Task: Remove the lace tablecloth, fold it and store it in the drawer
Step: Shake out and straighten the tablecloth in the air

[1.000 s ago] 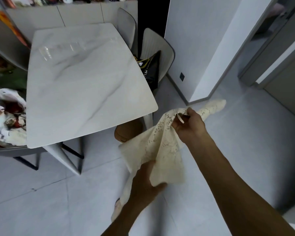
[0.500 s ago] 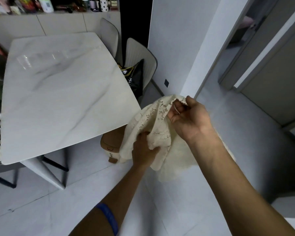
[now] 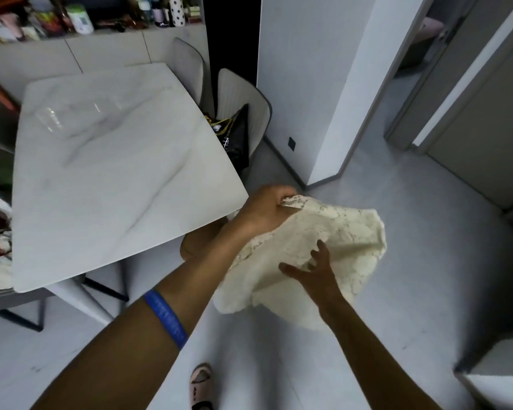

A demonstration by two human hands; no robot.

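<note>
The cream lace tablecloth (image 3: 347, 232) hangs bunched in the air over the floor, just right of the marble table's near corner. My left hand (image 3: 267, 207) grips its upper left edge, fingers closed on the lace. My right hand (image 3: 311, 267) lies lower on the cloth with fingers spread, pressing into the fabric from the near side. No drawer is in view.
The bare marble table (image 3: 110, 179) fills the left. Grey chairs (image 3: 243, 96) stand at its far right, one holding a black bag (image 3: 234, 137). A white wall corner (image 3: 317, 113) and doorway lie right. A pink slipper (image 3: 200, 386) shows below, and a white surface (image 3: 498, 371) at bottom right.
My left hand rose to take the cloth's upper edge. My right hand left that edge and dropped onto the lower fabric, fingers spread. The cloth swung out to the right.
</note>
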